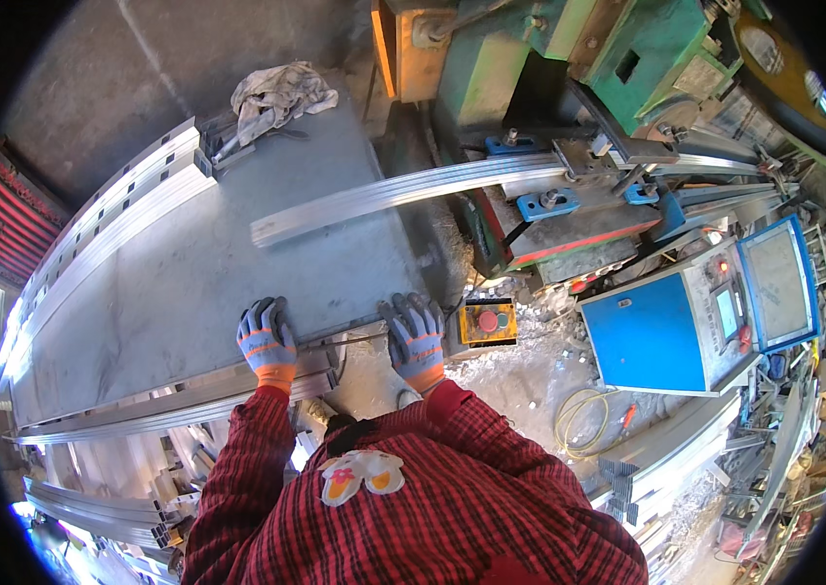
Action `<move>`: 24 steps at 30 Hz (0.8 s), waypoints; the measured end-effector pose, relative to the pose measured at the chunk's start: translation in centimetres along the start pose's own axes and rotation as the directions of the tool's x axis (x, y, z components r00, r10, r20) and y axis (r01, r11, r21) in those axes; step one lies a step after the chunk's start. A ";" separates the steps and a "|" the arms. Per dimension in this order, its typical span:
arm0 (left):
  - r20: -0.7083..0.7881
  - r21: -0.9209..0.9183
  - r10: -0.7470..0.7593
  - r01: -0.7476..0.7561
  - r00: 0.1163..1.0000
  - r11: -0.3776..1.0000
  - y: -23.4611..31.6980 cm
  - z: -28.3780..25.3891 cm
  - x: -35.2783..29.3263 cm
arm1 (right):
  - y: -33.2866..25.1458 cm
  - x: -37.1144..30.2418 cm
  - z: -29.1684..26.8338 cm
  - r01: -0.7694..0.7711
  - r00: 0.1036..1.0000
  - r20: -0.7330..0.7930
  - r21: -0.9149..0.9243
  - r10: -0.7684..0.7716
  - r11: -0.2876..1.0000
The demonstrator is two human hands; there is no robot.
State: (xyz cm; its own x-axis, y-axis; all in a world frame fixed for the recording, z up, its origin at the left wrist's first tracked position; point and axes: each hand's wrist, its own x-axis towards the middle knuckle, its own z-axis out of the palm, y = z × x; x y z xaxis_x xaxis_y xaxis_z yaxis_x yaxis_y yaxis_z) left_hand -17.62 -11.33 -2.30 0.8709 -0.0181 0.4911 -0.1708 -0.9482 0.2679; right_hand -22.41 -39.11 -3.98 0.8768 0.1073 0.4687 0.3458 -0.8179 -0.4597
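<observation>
My left hand [268, 341], in a grey and orange work glove, rests on the near edge of a grey metal table [208, 268] with its fingers stretched out. At the table's near right corner lies my right hand [416, 341], gloved alike, fingers spread and nothing in them. Just right of it stands a yellow control box [488, 323] with a red push button. Beyond both hands, a silver metal profile [354, 202] reaches from the table into the green press [617, 63], between blue clamps [547, 204]. Neither hand touches the profile.
Slotted metal profiles [111, 210] are stacked along the table's left side. A crumpled grey rag [281, 97] sits at the far edge. On the right stands a blue and white control cabinet [671, 322]; a yellow hose [583, 424] and more profiles [671, 458] lie on the littered floor.
</observation>
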 end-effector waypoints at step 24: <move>0.009 0.019 -0.007 0.006 1.000 1.000 0.1 0.1 0.0 | 0.1 0.1 0.1 0.002 1.000 -0.021 0.025 -0.002 1.000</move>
State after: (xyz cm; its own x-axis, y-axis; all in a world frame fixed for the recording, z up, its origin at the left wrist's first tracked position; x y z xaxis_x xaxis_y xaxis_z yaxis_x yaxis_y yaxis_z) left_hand -17.57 -11.43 -2.31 0.8761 -0.0148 0.4819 -0.1567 -0.9540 0.2556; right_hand -22.28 -39.11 -4.11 0.8689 0.0967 0.4854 0.3560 -0.8034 -0.4772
